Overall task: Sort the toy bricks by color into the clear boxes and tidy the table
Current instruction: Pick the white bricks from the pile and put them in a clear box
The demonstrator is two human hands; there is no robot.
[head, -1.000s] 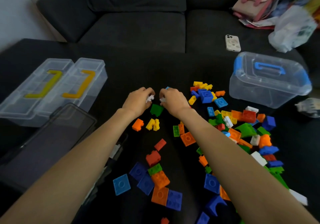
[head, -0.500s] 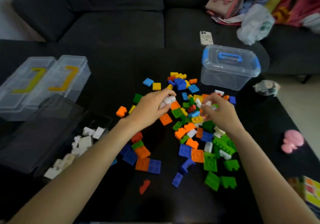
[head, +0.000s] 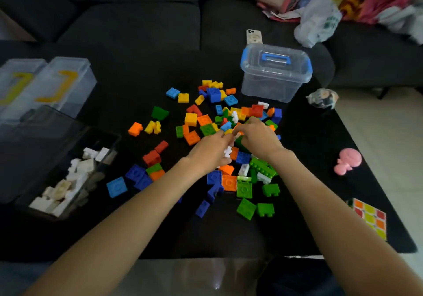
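Note:
A heap of toy bricks (head: pixel 231 117) in blue, green, orange, yellow, red and white is spread over the middle of the black table (head: pixel 229 231). My left hand (head: pixel 209 150) holds white bricks (head: pixel 228 151) in its curled fingers. My right hand (head: pixel 257 139) meets it fingertip to fingertip over the pile and pinches a small white brick. An open clear box (head: pixel 75 204) at the left holds several white bricks. A closed clear box with a blue handle (head: pixel 274 73) stands behind the pile.
Two closed clear boxes with yellow handles (head: pixel 57 83) lie at the far left. A pink toy (head: pixel 348 161), a puzzle cube (head: pixel 369 218) and a wrapped figure (head: pixel 322 97) sit at the table's right side. A dark sofa with a phone (head: pixel 253 36) and bags runs behind.
Both hands have come down from the far part of the pile to its middle and met again. The view swung right, and the box of white bricks came into sight.

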